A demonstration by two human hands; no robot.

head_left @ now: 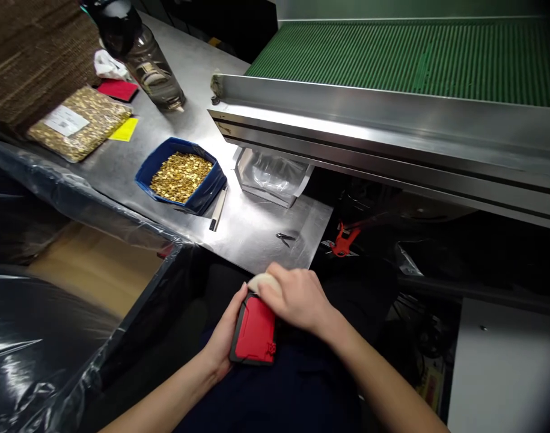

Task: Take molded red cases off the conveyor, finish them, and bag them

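Nearer the person than the blue bin (217, 183) on the counter (252, 240), the left hand (220, 349) grips the red case (255, 331) by its side, steadying it; the right hand (302, 294) has its fingers closed on a pale pad (262, 282), possibly cloth, at its top end.

The dark cap of the clear plastic bottle (155, 69) is cut off by the upper edge of the frame. The green ribbed conveyor belt (392, 57) is cropped at the right edge. At lower centre, the right hand (299, 296) is slightly blurred, and the off-white pad (266, 282) is partly hidden by its fingers. The left palm is covered by the red and black rectangular case (255, 329). The print on the white label (66, 120) at upper left is too small to be read.
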